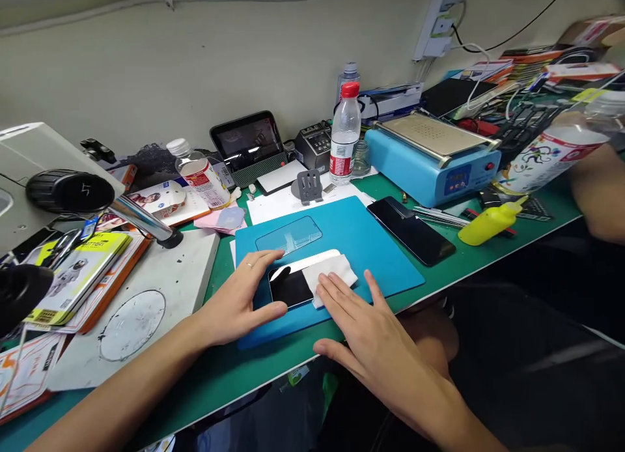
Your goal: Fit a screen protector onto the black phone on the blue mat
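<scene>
Left hand (234,305): thumb and index spread apart around the left end of a dark-screened phone (290,289), thumb tip at its near edge, index tip by its far edge. Can't tell if they press on it. Ring on one of the left fingers.

Right hand (374,331): fingers laid flat on a white wipe (336,273), thumb out wide, nothing pinched. Wipe sits between the right fingertips and the phone, covering the phone's right part. Bright strip on the phone's far side, can't tell if glare.

Phone lies on a blue mat (385,269), between the two sets of fingers. Mat is on the green surface (273,361). Clear phone-shaped sheet (293,234) also on the mat, just beyond the left fingertips.

Right of the right fingers: black slab (413,230) at the mat's edge, then yellow squeeze bottle (488,224), on its side. Blue heater-like box (430,162) farther out behind those.

Straight beyond the fingers, past the mat: grey stand (310,186), red-capped bottle (344,139) upright.

Well left of the left fingers: yellow-covered box (78,279) on a stack.
</scene>
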Motion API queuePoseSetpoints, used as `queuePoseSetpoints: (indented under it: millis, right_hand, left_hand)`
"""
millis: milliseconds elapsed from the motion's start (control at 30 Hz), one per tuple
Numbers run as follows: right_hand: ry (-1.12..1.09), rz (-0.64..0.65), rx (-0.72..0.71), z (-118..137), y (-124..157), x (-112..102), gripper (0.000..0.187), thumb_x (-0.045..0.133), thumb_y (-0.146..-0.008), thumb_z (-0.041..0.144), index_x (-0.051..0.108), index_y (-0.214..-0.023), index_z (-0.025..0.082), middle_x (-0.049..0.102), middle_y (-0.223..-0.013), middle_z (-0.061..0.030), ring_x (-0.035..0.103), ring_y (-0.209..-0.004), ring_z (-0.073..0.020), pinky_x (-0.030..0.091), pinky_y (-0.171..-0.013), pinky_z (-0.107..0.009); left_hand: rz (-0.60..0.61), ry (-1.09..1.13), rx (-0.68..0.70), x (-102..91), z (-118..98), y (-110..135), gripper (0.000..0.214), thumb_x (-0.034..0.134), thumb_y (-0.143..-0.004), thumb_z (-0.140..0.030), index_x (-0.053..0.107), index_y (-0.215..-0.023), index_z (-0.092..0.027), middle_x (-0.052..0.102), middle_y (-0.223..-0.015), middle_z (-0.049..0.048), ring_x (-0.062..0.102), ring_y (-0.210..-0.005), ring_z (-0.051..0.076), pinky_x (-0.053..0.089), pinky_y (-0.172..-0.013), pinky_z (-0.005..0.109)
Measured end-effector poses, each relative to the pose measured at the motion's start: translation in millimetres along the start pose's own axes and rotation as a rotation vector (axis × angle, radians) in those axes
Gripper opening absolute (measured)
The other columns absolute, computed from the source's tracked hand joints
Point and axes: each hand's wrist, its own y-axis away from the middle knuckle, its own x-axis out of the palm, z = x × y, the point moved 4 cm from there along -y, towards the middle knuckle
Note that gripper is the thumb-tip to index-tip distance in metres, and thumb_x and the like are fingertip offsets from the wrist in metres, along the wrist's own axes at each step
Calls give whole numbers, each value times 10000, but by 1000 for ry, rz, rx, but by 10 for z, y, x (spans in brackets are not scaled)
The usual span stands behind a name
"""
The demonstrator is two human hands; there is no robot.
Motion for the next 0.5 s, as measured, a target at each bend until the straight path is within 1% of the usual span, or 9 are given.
queuePoseSetpoints:
  millis: [67, 167, 300, 400, 500]
  right_hand:
    - [19, -15, 7, -29, -7, -5, 689, 504, -1018, 522, 403, -1557, 105, 475, -1580, -170, 471, -1461, -311, 293, -1211, -682]
    - [46, -16, 24, -52, -64, 15, 720, 456, -1019, 573, 434, -1536, 72, 455, -1583, -201, 463, -1464, -333, 312, -1199, -684]
    - [63, -25, 64, -42, -241, 93, 795, 398, -1014, 627, 469, -1494, -3, 456, -1564, -256, 454, -1463, -370, 304, -1194, -694]
    - [24, -21, 46, 53, -437, 164, 833, 425, -993, 651, 479, -1486, -19, 469, -1553, -271, 443, -1470, -375, 266, -1225, -664]
    - [-82, 18, -68, 219, -619, 202, 930, 502, -918, 730, 467, -1506, 10, 459, -1575, -245, 402, -1499, -353, 249, -1255, -616]
  left_hand:
    - [13, -12, 5, 4, -8, -6, 706, 585, -970, -574, 309, -1548, -276, 430, -1546, 144, 422, -1424, 357, 388, -1179, 538]
    - [21, -16, 5, 7, -10, -13, 722, 587, -966, -588, 305, -1553, -278, 421, -1553, 148, 416, -1430, 356, 388, -1179, 538]
    - [15, 14, 21, 7, -10, -24, 812, 565, -938, -681, 280, -1567, -254, 421, -1555, 168, 422, -1424, 367, 374, -1179, 554]
    - [-15, 79, 57, -12, -8, -25, 888, 442, -926, -788, 238, -1592, -237, 410, -1566, 185, 424, -1426, 372, 355, -1185, 565]
    - [-59, 131, 86, -37, 1, -13, 871, 270, -949, -813, 248, -1591, -226, 401, -1579, 184, 403, -1443, 357, 313, -1207, 561]
